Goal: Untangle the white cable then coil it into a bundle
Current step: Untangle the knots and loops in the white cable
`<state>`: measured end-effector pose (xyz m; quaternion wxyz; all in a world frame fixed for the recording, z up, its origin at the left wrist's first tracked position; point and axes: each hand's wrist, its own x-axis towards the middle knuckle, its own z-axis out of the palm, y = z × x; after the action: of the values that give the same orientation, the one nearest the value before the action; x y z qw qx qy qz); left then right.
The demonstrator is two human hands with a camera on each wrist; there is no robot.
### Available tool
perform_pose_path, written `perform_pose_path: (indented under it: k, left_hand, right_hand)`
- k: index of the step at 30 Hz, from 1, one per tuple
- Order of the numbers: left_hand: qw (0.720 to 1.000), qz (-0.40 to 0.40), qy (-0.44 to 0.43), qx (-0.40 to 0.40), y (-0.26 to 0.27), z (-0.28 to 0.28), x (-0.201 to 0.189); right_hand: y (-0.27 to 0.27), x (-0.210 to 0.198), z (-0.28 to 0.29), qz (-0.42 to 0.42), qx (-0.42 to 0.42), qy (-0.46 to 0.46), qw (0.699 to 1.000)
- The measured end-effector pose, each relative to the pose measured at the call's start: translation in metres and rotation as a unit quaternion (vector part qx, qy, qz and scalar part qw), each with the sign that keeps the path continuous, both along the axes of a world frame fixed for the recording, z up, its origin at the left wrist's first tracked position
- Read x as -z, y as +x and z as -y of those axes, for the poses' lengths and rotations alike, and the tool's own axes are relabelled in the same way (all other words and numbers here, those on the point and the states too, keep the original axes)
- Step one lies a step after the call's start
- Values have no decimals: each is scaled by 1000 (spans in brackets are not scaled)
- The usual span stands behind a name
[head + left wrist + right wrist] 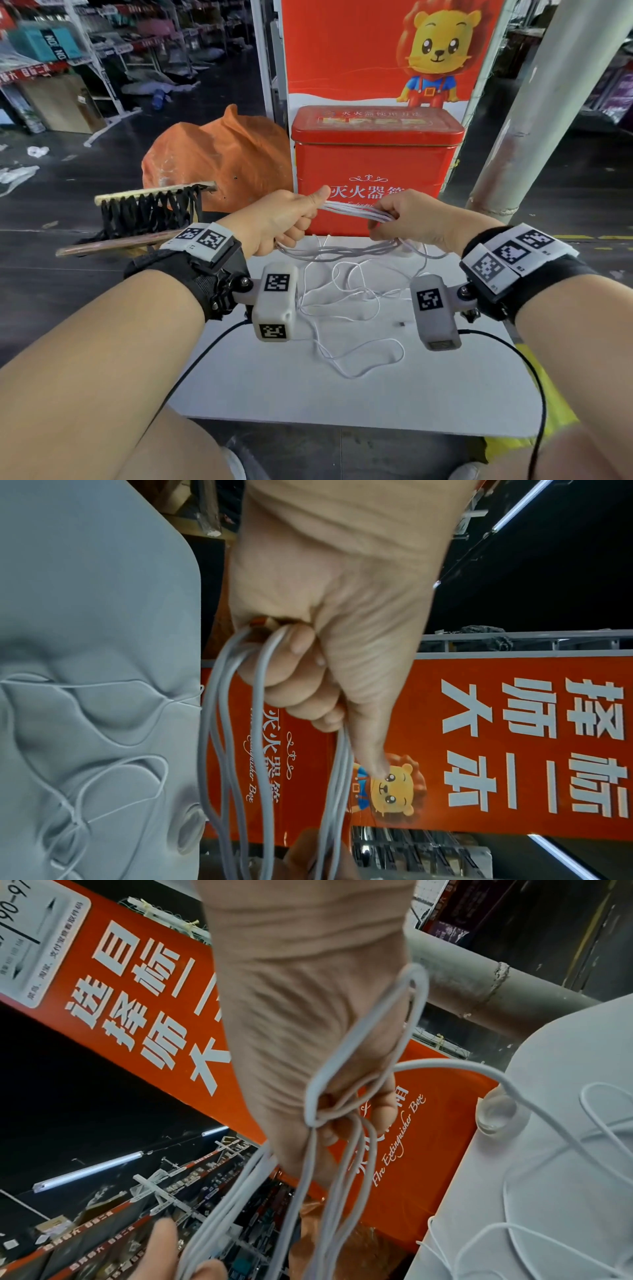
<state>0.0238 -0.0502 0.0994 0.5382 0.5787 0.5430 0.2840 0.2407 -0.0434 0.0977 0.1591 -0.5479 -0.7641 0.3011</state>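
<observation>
Writing: red tin box (375, 171) reads "Fire Extinguisher Box" in script under white Chinese characters; red banner (376, 51) behind it carries large white Chinese text and a cartoon lion.
Markers: black-and-white square codes on both wristbands and both wrist camera housings.
White cable (356, 210): thin, round, white; several strands gathered into a flat bundle stretched between the two hands, above the white table (342, 404).
Cable slack: remaining length lies in loose overlapping loops on the table below and just in front of the hands; a small dark connector end sits on the table near the right wrist camera.
Left hand (281, 219): fist clenched round one end of the bundle, thumb laid along the top; strands exit both sides of the fist.
Right hand (407, 216): fingers curled, gripping the other end; loops wrap over the palm edge.
Surroundings: orange sack (219, 161) left of the box, grey pillar (548, 102) to the right.
</observation>
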Motion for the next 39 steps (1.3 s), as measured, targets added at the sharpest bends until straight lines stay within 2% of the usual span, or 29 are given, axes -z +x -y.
perform_pose_path:
  k: [2,6,10,13,16,18,21,25,28,31,33,37,39]
  left_hand:
    - [1000,2,-8,11,1,1,-1]
    - [999,32,-27,28,-1,3,-1]
    - [997,69,-16,3,-4,0,1]
    - [991,127,-33,0,-8,0,2]
    - [987,156,-47,8,-13,0,1]
    - [989,143,-47,10,-16,0,-2]
    - [992,117,-43,12,-19,-1,-3]
    - [995,88,-44,10,-18,1,-5]
    - [986,162,-32,26,-15,-1,-5]
    - [962,269,-25,38,-13,-4,-4]
    - [956,292,-14,10,-12,-4,-4]
    - [963,270,-9,-16,-15,-5,-7]
    - [975,219,-28,-6,-19,-5,-6]
  right_hand:
    - [-2,0,0,27,14,35,999]
    - [-1,-1,3,-73,47,36,996]
    - [-3,-3,4,-108,16,40,993]
    - [0,-4,6,-124,9,26,992]
    - [5,-8,6,-70,-13,35,997]
    - [7,-8,5,-36,-20,36,998]
    - [11,-9,4,-39,-21,37,998]
    - [17,-5,-3,-5,-2,102,995]
    - [19,-1,-5,28,8,152,988]
    - [16,2,-4,-14,31,116,993]
    - [12,4,-4,-32,41,73,996]
    - [5,2,-1,-68,30,33,997]
    - [4,0,1,-43,6,31,999]
